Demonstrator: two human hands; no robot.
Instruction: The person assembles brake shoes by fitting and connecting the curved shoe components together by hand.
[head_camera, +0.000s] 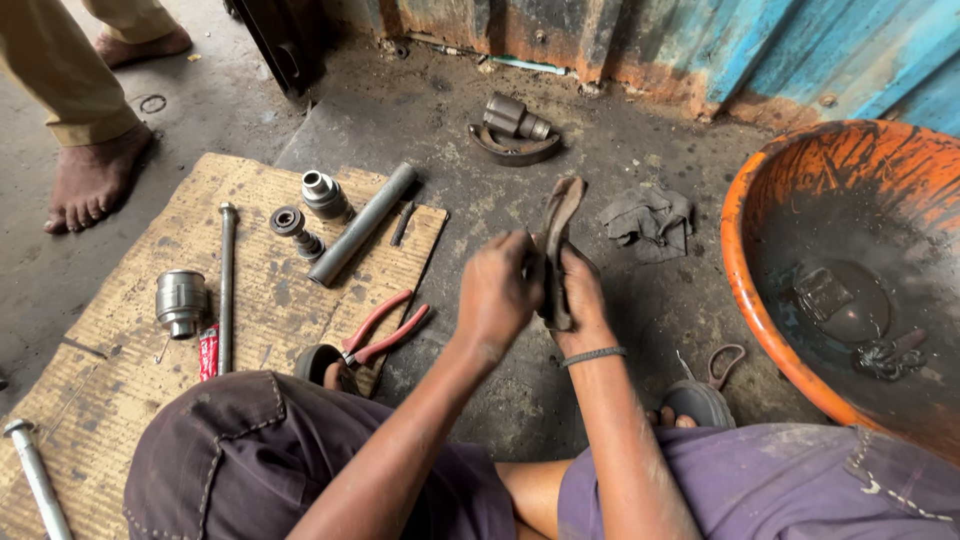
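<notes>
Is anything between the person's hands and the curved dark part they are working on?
Nothing visible. Both the left hand and the right hand already close directly on the curved dark part, held up above the floor. The grey rag lies on the floor beyond, apart from the hands.

Curved, greasy brake shoe (556, 245) held upright between hands.

Both hands, left hand (497, 290), right hand (580, 295), grip dirty rag (556, 240) (upright); pliers (385, 330) on cardboard (120, 370).
</notes>
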